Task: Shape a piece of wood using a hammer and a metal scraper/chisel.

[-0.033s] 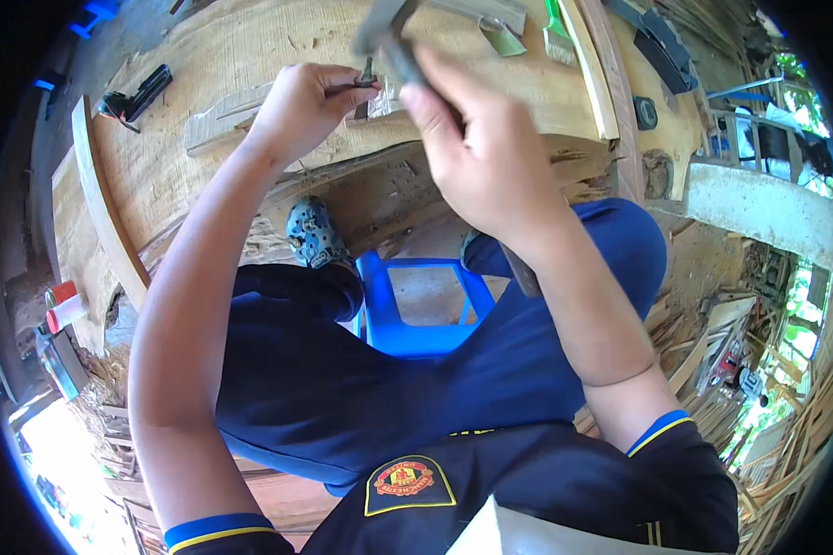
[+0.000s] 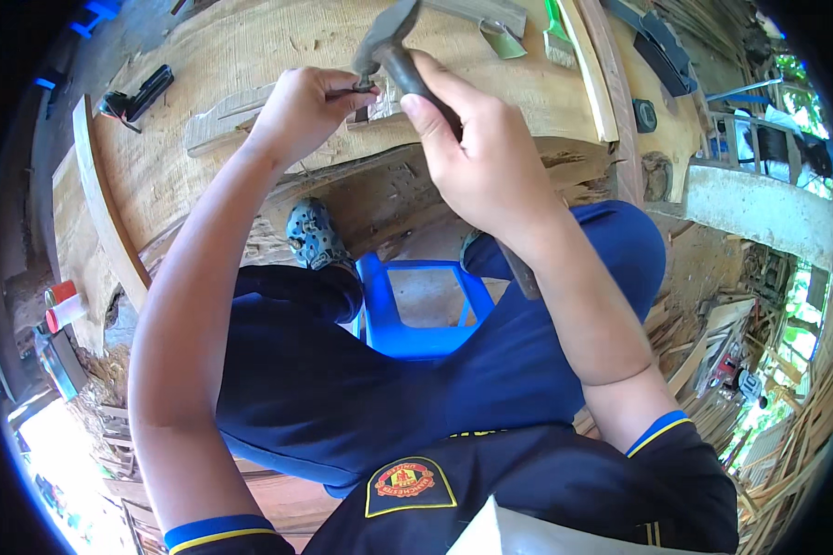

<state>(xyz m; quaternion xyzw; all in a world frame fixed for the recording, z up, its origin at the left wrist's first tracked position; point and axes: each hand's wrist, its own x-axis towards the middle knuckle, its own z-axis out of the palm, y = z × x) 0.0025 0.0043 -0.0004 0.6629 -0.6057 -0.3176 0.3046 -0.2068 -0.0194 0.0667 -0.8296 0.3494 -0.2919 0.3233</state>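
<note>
- Our right hand [image 2: 486, 171] grips the hammer [image 2: 402, 71], its head up and left of that hand.
- Our left hand [image 2: 307, 106] pinches a small dark piece [image 2: 365, 84] at its right edge, under the hammer's head.

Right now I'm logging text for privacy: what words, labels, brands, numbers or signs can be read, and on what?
Badge on the dark shirt: red crest with lettering, left uncopied.
Yellow marks at the waist: partly hidden, unreadable.
White item, far right: markings too small to read.
Hammer: no lettering visible.
</note>
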